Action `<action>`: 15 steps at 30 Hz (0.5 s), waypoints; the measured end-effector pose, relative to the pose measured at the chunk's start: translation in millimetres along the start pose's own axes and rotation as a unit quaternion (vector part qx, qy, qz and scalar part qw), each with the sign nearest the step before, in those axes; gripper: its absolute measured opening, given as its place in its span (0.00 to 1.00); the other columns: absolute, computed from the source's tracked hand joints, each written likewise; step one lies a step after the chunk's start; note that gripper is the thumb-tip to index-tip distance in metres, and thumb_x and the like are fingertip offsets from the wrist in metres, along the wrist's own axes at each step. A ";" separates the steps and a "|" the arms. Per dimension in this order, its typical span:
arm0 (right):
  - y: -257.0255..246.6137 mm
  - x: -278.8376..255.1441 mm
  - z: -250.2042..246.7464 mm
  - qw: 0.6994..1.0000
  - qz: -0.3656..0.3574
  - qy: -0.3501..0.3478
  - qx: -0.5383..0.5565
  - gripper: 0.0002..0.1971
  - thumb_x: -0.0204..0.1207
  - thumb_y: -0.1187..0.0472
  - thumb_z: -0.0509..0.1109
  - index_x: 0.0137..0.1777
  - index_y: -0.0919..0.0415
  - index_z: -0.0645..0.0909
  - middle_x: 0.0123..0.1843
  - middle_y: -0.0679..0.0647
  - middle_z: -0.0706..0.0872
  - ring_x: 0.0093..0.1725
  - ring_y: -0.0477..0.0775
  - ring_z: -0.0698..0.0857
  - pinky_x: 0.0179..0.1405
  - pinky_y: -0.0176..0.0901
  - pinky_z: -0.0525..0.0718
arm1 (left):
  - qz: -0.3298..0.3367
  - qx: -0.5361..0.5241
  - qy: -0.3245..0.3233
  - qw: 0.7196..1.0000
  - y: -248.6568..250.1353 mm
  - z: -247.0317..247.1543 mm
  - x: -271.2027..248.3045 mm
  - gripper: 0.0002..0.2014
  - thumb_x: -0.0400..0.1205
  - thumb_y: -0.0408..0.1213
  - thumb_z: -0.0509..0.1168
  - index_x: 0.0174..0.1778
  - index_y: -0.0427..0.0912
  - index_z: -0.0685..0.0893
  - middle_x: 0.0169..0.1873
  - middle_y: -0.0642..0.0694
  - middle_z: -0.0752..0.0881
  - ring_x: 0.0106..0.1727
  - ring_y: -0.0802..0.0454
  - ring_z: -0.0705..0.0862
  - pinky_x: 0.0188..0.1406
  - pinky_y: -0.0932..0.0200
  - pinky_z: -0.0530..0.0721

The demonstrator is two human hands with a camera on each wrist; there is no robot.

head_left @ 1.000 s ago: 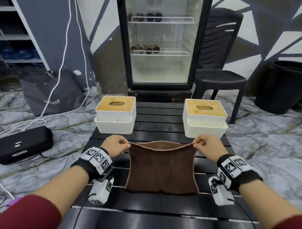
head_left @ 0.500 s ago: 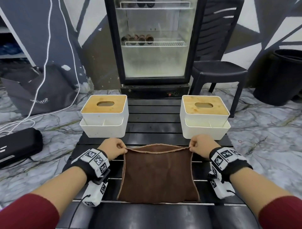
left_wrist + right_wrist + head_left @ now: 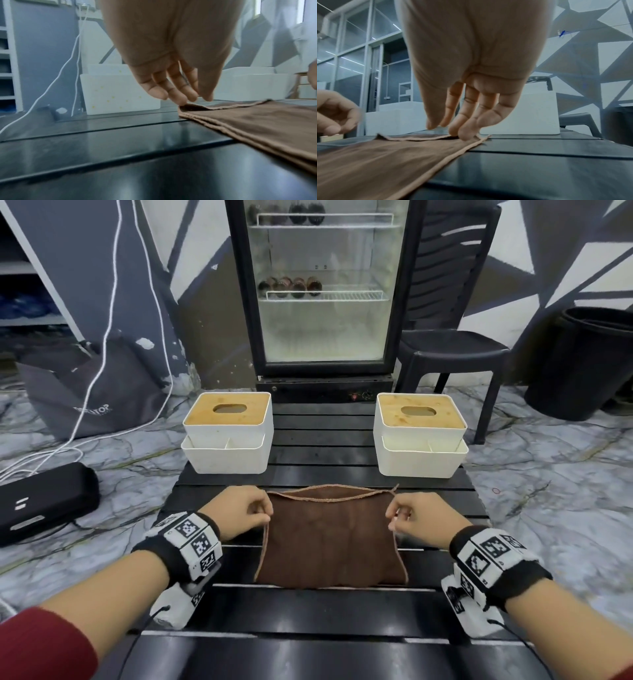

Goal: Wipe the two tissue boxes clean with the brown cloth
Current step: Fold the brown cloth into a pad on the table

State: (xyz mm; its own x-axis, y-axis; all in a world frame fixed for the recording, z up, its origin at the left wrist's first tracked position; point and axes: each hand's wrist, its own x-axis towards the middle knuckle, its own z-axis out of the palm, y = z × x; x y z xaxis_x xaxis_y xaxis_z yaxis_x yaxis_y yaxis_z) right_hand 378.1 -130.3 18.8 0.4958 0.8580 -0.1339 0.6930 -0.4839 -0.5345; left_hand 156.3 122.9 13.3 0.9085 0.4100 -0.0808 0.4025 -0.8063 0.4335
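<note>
brown cloth (image 3: pixel 330 539) lies folded flat on the black slatted counter (image 3: pixel 318 614), between both hands. left hand (image 3: pixel 239 517) has loosely extended fingertips at the cloth's far left corner, right hand (image 3: pixel 416 520) likewise at the far right corner, neither clearly pinching. left tissue box (image 3: pixel 227 433) and right tissue box (image 3: pixel 421 434) stand beyond, well apart

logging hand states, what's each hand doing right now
Left hand: open, fingertips at the brown cloth corner.
Right hand: open, fingertips touching the cloth.

Two tissue boxes (image 3: pixel 227 433) (image 3: pixel 420 433), one brown cloth (image 3: pixel 330 539), two hands (image 3: pixel 239 515) (image 3: pixel 419 517)
</note>
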 end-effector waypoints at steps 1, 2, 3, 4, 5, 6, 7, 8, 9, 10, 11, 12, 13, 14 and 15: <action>-4.2 -9.1 4.1 1.000 -0.006 -0.016 0.002 0.06 0.68 0.58 0.76 0.40 0.51 0.80 0.33 0.44 0.82 0.32 0.39 0.77 0.38 0.29 0.76 | 0.022 0.013 -0.025 0.999 4.1 1.7 -7.9 0.05 0.76 0.38 0.72 0.39 0.53 0.84 0.36 0.60 0.81 0.35 0.69 0.78 0.39 0.80 0.71; -8.2 -17.7 8.4 0.999 -0.012 -0.031 0.004 0.07 0.67 0.57 0.77 0.40 0.51 0.81 0.34 0.44 0.82 0.32 0.39 0.77 0.41 0.32 0.77 | 0.039 0.024 -0.045 0.998 7.1 4.3 -15.6 0.02 0.76 0.39 0.72 0.40 0.52 0.86 0.37 0.60 0.81 0.37 0.70 0.78 0.41 0.80 0.70; -11.7 -25.7 12.8 0.999 -0.018 -0.042 0.006 0.08 0.66 0.56 0.78 0.41 0.51 0.81 0.34 0.44 0.81 0.32 0.39 0.77 0.41 0.33 0.77 | 0.052 0.031 -0.059 0.996 9.9 7.4 -23.7 0.01 0.77 0.41 0.72 0.42 0.50 0.87 0.39 0.60 0.81 0.39 0.69 0.78 0.43 0.79 0.70; -14.4 -32.3 17.0 0.999 -0.023 -0.049 0.004 0.09 0.65 0.55 0.78 0.42 0.51 0.81 0.35 0.43 0.80 0.32 0.38 0.76 0.41 0.34 0.76 | 0.056 0.035 -0.068 0.996 11.9 10.7 -31.2 0.04 0.76 0.43 0.72 0.43 0.49 0.88 0.41 0.59 0.81 0.41 0.67 0.79 0.46 0.77 0.72; -16.3 -38.0 20.7 0.998 -0.029 -0.054 -0.004 0.10 0.64 0.55 0.79 0.42 0.51 0.81 0.35 0.42 0.79 0.33 0.38 0.75 0.40 0.33 0.75 | 0.055 0.036 -0.075 0.995 13.3 13.4 -38.0 0.06 0.75 0.45 0.73 0.44 0.49 0.88 0.43 0.58 0.82 0.45 0.64 0.79 0.50 0.71 0.75; -17.5 -42.4 23.9 0.998 -0.034 -0.057 -0.021 0.12 0.63 0.55 0.79 0.44 0.51 0.82 0.36 0.42 0.77 0.34 0.38 0.74 0.39 0.32 0.74 | 0.051 0.039 -0.081 0.995 14.7 15.6 -44.4 0.08 0.74 0.47 0.73 0.46 0.49 0.87 0.45 0.57 0.82 0.48 0.61 0.80 0.54 0.66 0.77; -18.5 -45.8 26.8 0.996 -0.039 -0.061 -0.043 0.13 0.63 0.55 0.79 0.46 0.52 0.82 0.38 0.42 0.76 0.35 0.39 0.74 0.39 0.32 0.72 | 0.052 0.047 -0.087 0.994 16.0 17.2 -50.2 0.11 0.73 0.48 0.74 0.47 0.50 0.87 0.48 0.56 0.81 0.50 0.59 0.80 0.55 0.62 0.77; -19.1 -48.3 29.2 0.995 -0.041 -0.067 -0.064 0.15 0.63 0.56 0.79 0.49 0.54 0.82 0.41 0.44 0.76 0.37 0.41 0.74 0.41 0.32 0.71 | 0.056 0.062 -0.093 0.992 17.1 18.1 -54.5 0.13 0.72 0.49 0.75 0.50 0.49 0.86 0.50 0.55 0.81 0.53 0.59 0.79 0.57 0.61 0.76; -19.5 -50.4 31.5 0.993 -0.041 -0.073 -0.083 0.16 0.64 0.56 0.79 0.51 0.55 0.82 0.43 0.45 0.75 0.39 0.43 0.73 0.43 0.33 0.71 | 0.063 0.080 -0.097 0.990 17.6 19.3 -57.9 0.15 0.72 0.49 0.75 0.52 0.48 0.86 0.53 0.54 0.81 0.56 0.58 0.79 0.58 0.61 0.75; -19.7 -52.0 33.6 0.991 -0.040 -0.078 -0.098 0.17 0.64 0.57 0.79 0.52 0.56 0.82 0.45 0.47 0.74 0.41 0.44 0.73 0.45 0.34 0.72 | 0.069 0.101 -0.099 0.988 18.7 20.0 -60.6 0.16 0.73 0.48 0.74 0.54 0.48 0.85 0.56 0.54 0.81 0.58 0.58 0.78 0.60 0.60 0.75; -19.8 -53.1 35.2 0.991 -0.037 -0.079 -0.106 0.17 0.64 0.58 0.78 0.53 0.57 0.82 0.46 0.47 0.73 0.43 0.45 0.73 0.47 0.34 0.72 | 0.074 0.122 -0.097 0.985 20.0 20.5 -62.7 0.15 0.74 0.48 0.73 0.55 0.48 0.85 0.58 0.55 0.81 0.60 0.58 0.78 0.61 0.59 0.74; -19.8 -54.2 36.7 0.991 -0.033 -0.077 -0.108 0.16 0.65 0.60 0.78 0.53 0.57 0.82 0.46 0.47 0.73 0.43 0.46 0.73 0.47 0.34 0.72 | 0.076 0.144 -0.092 0.982 21.1 20.9 -64.6 0.14 0.76 0.48 0.71 0.55 0.48 0.85 0.59 0.56 0.81 0.61 0.57 0.79 0.61 0.58 0.75; -19.8 -54.7 37.5 0.991 -0.030 -0.072 -0.108 0.15 0.66 0.61 0.77 0.53 0.58 0.82 0.46 0.48 0.73 0.44 0.47 0.73 0.48 0.33 0.71 | 0.080 0.166 -0.086 0.979 22.3 21.6 -66.1 0.12 0.78 0.48 0.68 0.55 0.49 0.85 0.59 0.57 0.81 0.61 0.57 0.79 0.61 0.58 0.75; -19.4 -54.8 37.9 0.991 -0.026 -0.068 -0.110 0.13 0.67 0.63 0.76 0.53 0.59 0.82 0.46 0.48 0.74 0.45 0.48 0.75 0.48 0.33 0.72 | 0.082 0.186 -0.081 0.976 24.1 21.9 -67.4 0.11 0.80 0.47 0.66 0.55 0.49 0.85 0.59 0.57 0.81 0.61 0.57 0.79 0.59 0.59 0.75; -19.2 -54.9 37.7 0.991 -0.022 -0.064 -0.116 0.11 0.69 0.64 0.74 0.52 0.60 0.83 0.46 0.50 0.76 0.46 0.50 0.78 0.49 0.34 0.72 | 0.083 0.199 -0.075 0.974 25.7 22.3 -68.8 0.11 0.81 0.47 0.63 0.55 0.50 0.85 0.59 0.57 0.81 0.61 0.57 0.79 0.58 0.60 0.74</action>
State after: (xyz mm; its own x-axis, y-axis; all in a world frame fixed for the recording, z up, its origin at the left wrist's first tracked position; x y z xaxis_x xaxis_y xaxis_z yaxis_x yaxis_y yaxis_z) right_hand 317.9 -161.6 5.0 0.4026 0.8867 -0.2275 0.8210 -0.4596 -0.3387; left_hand 106.6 64.4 9.9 0.9590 0.2170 -0.1824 0.2330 -0.9698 0.0716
